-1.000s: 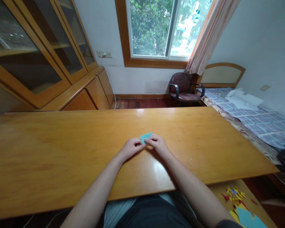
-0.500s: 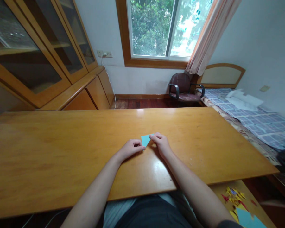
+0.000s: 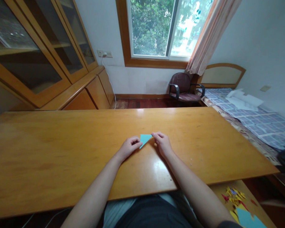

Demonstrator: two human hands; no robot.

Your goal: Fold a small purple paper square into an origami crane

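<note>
A small light-blue piece of paper (image 3: pixel 145 139), folded into a triangle, is held between my two hands just above or on the wooden table (image 3: pixel 61 158); I cannot tell if it touches the surface. My left hand (image 3: pixel 130 147) pinches its left edge near the lower corner. At the upper right corner, the thumb and fingertips of my right hand (image 3: pixel 161 142) close on the paper. The straight slanted edge of the triangle faces me.
Below the table's right front edge, a lower wooden surface (image 3: pixel 218 188) bears several small yellow and red folded papers (image 3: pixel 236 196) and light-blue sheets (image 3: pixel 248 218). Beyond the table stand a maroon armchair (image 3: pixel 181 84), a bed (image 3: pixel 258 117) and a glass-door cabinet (image 3: pixel 59 47).
My right hand has slid outward along the paper to its right corner. More of the paper shows now, as a clear triangle. My left hand has shifted slightly left.
</note>
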